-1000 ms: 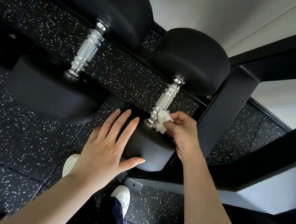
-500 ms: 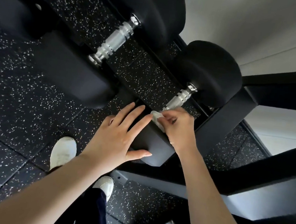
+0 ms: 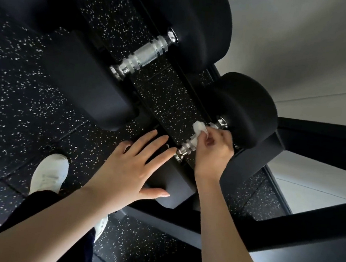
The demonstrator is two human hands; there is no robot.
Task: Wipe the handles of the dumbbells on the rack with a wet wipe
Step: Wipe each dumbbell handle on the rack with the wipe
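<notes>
Right hand [image 3: 213, 149], curled round the wet wipe [image 3: 197, 131], has slid up the handle [image 3: 185, 150] toward the far head [image 3: 245, 108]. Left hand [image 3: 129, 169] flat, fingers straight, on the near head [image 3: 170, 187]. Stroke likely nearly done; neighbouring handle [image 3: 142, 58], beyond left hand, awaits.

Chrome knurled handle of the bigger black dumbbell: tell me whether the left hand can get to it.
Probably yes: the left hand rests flat, holding nothing, and the chrome knurled handle lies bare, nothing between them.

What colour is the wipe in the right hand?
White; the wipe in the right hand shows best in the head view.
</notes>
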